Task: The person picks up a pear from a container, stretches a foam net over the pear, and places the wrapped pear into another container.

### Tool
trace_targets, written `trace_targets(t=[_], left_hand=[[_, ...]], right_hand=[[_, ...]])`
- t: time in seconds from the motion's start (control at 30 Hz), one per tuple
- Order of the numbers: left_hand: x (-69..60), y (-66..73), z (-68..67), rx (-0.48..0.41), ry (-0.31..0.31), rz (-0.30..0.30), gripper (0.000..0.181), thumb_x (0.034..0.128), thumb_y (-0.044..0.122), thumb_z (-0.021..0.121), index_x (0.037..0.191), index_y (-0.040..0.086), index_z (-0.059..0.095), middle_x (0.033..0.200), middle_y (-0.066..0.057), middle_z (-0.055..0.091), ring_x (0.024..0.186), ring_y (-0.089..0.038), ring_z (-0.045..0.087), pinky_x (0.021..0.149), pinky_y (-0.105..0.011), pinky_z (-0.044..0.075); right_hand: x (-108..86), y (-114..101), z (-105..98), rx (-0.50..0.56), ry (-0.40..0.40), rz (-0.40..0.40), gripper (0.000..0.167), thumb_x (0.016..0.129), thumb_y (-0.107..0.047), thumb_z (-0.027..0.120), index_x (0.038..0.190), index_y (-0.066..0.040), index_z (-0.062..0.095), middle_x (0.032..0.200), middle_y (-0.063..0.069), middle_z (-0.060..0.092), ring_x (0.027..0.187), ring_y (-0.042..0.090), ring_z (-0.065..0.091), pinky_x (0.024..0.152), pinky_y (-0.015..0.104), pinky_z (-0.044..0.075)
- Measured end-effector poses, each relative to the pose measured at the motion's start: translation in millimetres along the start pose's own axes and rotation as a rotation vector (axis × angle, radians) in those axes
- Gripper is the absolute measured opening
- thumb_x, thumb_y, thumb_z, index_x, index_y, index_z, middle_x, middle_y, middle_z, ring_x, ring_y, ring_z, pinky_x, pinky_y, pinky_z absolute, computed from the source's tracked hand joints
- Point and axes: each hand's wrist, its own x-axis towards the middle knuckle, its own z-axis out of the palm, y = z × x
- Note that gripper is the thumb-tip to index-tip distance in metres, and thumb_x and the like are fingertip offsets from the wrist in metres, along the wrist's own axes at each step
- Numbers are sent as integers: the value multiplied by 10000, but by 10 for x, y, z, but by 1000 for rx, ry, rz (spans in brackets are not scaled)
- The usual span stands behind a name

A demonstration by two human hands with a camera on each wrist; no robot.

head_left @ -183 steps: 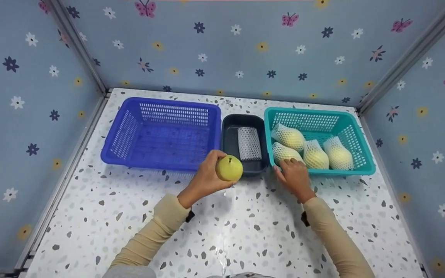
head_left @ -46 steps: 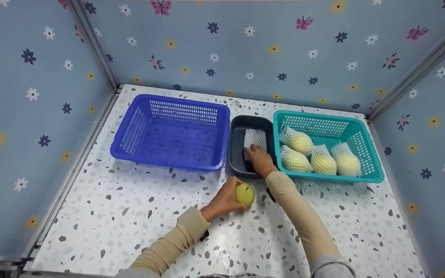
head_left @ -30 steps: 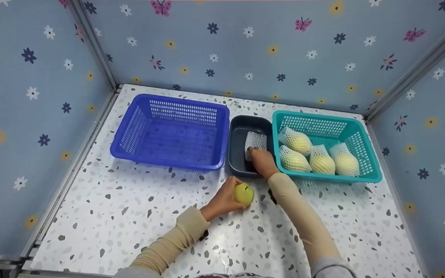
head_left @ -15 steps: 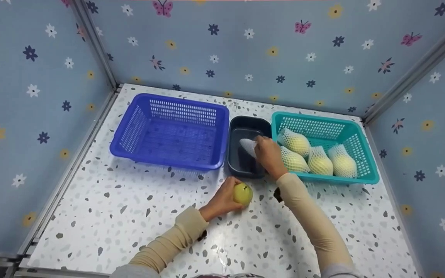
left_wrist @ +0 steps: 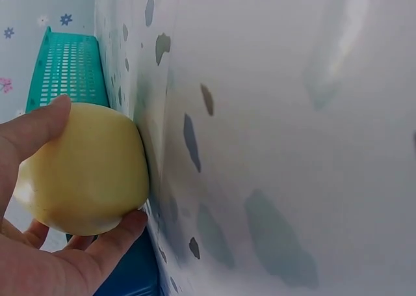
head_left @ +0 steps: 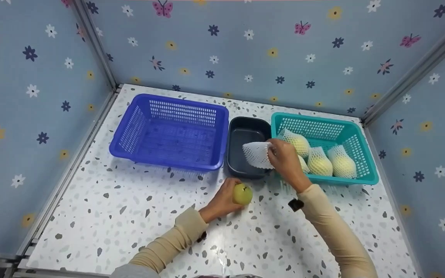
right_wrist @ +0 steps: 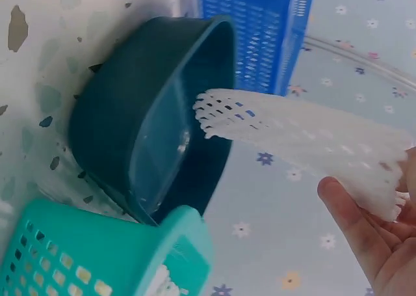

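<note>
My left hand (head_left: 219, 204) grips a yellow-green pear (head_left: 243, 194), stem up, just over or on the speckled tabletop. In the left wrist view, thumb and fingers lie around the pear (left_wrist: 91, 169). My right hand (head_left: 289, 164) pinches one end of a white foam fruit net (head_left: 255, 154); its free end points left above the dark tray (head_left: 242, 136). In the right wrist view the foam net (right_wrist: 292, 130) hangs flattened from the fingers, part of that hand being out of frame. No other net shows in the tray.
A teal basket (head_left: 323, 117) at the right holds several net-wrapped pears (head_left: 320, 166), one partly behind my right hand. At the left stands a blue-purple basket (head_left: 168, 139) with nothing in it. Patterned walls (head_left: 222, 46) enclose the table.
My right hand has taken the foam net from the dark tray, lifted it and drawn it right. The left hand earlier brought the pear down toward me, and has since stayed nearly still.
</note>
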Motion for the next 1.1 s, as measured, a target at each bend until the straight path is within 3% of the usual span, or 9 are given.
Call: trace_targets(t=[0.2, 0.37, 0.43, 0.5, 0.67, 0.9, 1.1], left_hand=[[1, 17, -11, 11, -1, -6, 705, 643, 84, 833, 1219, 63, 426, 1215, -109, 429, 1097, -266, 485, 955, -411, 413], [-7, 69, -44, 26, -18, -68, 733, 666, 248, 843, 1240, 83, 418, 1231, -101, 439, 1080, -250, 491, 893, -384, 449], [-8, 102, -67, 40, -15, -84, 721, 717, 354, 804, 1257, 78, 413, 1236, -112, 448, 1058, -248, 501, 839, -375, 473], [6, 129, -96, 56, 0, -75, 675, 800, 421, 719, 1277, 57, 411, 1260, -131, 448, 1095, -260, 493, 870, -390, 465], [102, 211, -204, 39, 56, -10, 486, 974, 362, 478, 1301, 4, 444, 1309, -161, 454, 1229, -291, 425, 1019, -428, 360], [261, 326, -353, -54, 111, -47, 391, 999, 243, 450, 1269, -35, 504, 1208, -165, 535, 1138, -293, 493, 973, -426, 393], [363, 377, -380, -269, 131, -120, 306, 986, 219, 498, 1146, -37, 549, 1058, -118, 561, 984, -235, 534, 866, -351, 448]], right_hand=[[-95, -77, -196, 59, 25, 11, 152, 811, 114, 602, 931, 39, 659, 805, 154, 669, 621, 201, 608, 509, 328, 486], [-178, -131, -299, 68, 53, 9, 151, 781, 132, 623, 897, 41, 656, 765, 142, 661, 592, 179, 584, 466, 303, 465], [-210, -152, -326, 69, 59, 10, 155, 774, 134, 626, 895, 44, 658, 766, 145, 665, 584, 175, 583, 462, 299, 467], [-241, -174, -344, 70, 62, 11, 161, 774, 133, 625, 902, 43, 660, 773, 141, 668, 576, 162, 571, 459, 295, 464], [-293, -234, -360, 57, 61, 15, 170, 776, 118, 623, 912, 28, 671, 799, 120, 675, 577, 135, 529, 468, 287, 440], [-296, -320, -330, 135, 28, 12, 178, 808, 106, 613, 938, 8, 685, 868, 103, 691, 593, 122, 507, 492, 267, 419], [-289, -345, -282, 163, 19, 1, 160, 828, 87, 625, 959, 17, 684, 903, 111, 697, 660, 133, 555, 541, 283, 461]])
